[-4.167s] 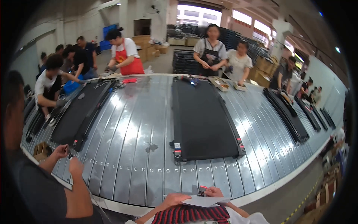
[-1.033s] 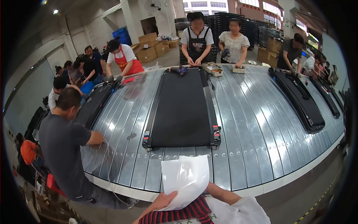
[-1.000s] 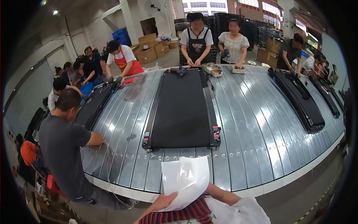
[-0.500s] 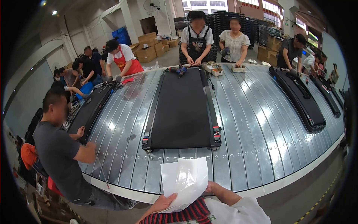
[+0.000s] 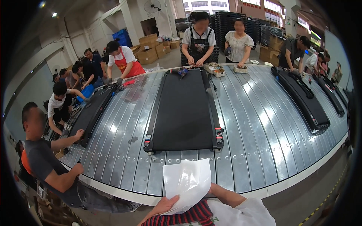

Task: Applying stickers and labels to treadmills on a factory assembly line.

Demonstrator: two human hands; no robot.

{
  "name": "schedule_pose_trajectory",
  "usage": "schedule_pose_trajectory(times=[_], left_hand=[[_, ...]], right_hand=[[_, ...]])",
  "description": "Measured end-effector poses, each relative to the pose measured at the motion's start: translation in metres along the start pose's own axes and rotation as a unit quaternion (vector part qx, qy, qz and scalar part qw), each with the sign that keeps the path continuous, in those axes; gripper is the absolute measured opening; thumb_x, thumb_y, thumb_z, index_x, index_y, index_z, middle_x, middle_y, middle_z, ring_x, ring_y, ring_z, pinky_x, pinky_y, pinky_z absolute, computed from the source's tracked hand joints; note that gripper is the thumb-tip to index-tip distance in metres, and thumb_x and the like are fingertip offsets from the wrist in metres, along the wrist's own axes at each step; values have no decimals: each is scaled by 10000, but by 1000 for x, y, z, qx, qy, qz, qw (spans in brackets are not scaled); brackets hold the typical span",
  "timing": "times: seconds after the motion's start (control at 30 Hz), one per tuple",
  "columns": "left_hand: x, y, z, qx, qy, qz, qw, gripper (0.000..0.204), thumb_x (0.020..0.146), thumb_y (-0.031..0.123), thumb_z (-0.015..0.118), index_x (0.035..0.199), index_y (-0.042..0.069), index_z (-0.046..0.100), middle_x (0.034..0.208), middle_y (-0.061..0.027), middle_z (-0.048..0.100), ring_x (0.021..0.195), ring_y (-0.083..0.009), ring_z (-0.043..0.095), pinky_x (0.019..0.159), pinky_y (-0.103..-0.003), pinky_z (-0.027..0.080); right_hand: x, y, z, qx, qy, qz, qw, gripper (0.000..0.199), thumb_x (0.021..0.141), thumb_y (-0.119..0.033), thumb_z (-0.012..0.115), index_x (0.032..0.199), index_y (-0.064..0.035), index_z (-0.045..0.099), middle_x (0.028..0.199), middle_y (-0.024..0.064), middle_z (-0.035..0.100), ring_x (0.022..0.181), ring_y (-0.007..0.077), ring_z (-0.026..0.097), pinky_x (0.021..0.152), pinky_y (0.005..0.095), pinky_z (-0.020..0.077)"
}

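My left hand [image 5: 163,207] grips the lower left corner of a white, slightly crumpled sheet [image 5: 187,182], which I hold up over the near edge of the metal slat conveyor [image 5: 256,124]. From the right, my right forearm [image 5: 226,194] reaches under the sheet, so that hand is hidden behind it. Just beyond the sheet, a flat black treadmill [image 5: 183,113] lies lengthwise on the conveyor.
Two more black treadmills lie on the conveyor, one at the left [image 5: 90,113] and one at the right [image 5: 303,100]. A person in a grey shirt [image 5: 45,162] leans on the conveyor edge to my left. Other workers stand along the far side, with small parts trays [image 5: 213,69] in front of them.
The sheet has come up from low at my chest to in front of me. The person at my left has shifted left and leaned back. The treadmill has held its place over the last second.
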State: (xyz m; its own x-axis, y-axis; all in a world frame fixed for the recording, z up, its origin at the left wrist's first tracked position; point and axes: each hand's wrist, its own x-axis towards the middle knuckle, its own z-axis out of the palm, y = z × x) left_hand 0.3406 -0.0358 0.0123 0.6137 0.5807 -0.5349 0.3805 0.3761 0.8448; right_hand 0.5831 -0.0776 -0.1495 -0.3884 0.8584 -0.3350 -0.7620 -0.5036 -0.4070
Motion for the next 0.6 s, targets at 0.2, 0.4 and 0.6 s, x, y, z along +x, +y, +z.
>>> schedule_pose_trajectory(times=[0.2, 0.4, 0.6], left_hand=[[3, -6, -4, -10, -11, 3, 1000, 452, 859, 306, 490, 1166, -22, 444, 1077, -92, 527, 963, -162, 483, 836, -270, 385], [13, -21, -9, 31, 18, -16, 999, 469, 846, 327, 504, 1156, -22, 456, 1074, -95, 530, 956, -164, 489, 831, -265, 386], [9, -1, -1, 18, 13, -29, 999, 452, 840, 316, 507, 1133, -27, 477, 1046, -97, 548, 937, -164, 504, 820, -268, 394]], right_hand=[[3, -5, 1, 0, 0, -7, 1000, 353, 773, -223, 576, 1092, -87, 511, 986, 61, 580, 875, 170, 565, 748, 287, 458], [11, -13, -1, 3, 0, -13, 1000, 348, 773, -222, 575, 1087, -87, 512, 980, 61, 580, 868, 169, 565, 742, 285, 458], [9, -13, -7, 12, 12, -20, 1000, 342, 773, -221, 575, 1082, -87, 514, 973, 61, 581, 860, 168, 565, 736, 283, 458]])
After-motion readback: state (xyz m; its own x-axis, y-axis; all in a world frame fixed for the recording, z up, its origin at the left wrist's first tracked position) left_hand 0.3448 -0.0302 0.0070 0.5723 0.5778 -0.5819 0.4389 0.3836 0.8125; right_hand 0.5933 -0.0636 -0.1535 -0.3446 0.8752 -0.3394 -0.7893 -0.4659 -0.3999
